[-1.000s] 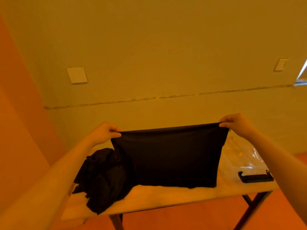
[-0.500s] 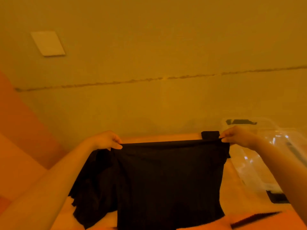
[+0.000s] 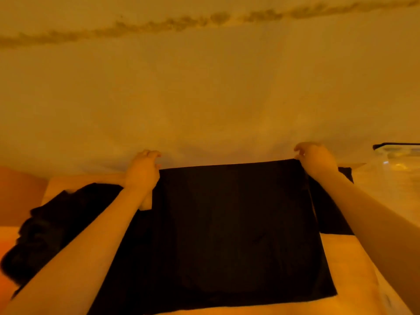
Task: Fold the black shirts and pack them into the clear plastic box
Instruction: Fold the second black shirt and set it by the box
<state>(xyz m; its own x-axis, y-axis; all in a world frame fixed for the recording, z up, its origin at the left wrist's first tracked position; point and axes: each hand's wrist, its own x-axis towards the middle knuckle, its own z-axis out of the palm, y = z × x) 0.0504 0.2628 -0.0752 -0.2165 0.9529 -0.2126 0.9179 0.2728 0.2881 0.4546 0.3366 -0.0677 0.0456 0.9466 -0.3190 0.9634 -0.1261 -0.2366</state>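
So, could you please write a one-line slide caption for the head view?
Both hands, left hand and right hand, pin a black shirt flat on the table.

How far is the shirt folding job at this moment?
Early. Nothing visibly packed: the clear box at the right edge shows no shirt. In hand: left hand and right hand hold one black shirt flat on the table. Left: the heap of shirts.

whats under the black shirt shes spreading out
The black shirt lies on the wooden table, held at its far corners by the left hand and right hand. More black fabric pokes out beneath its right side; the rest underneath is covered.
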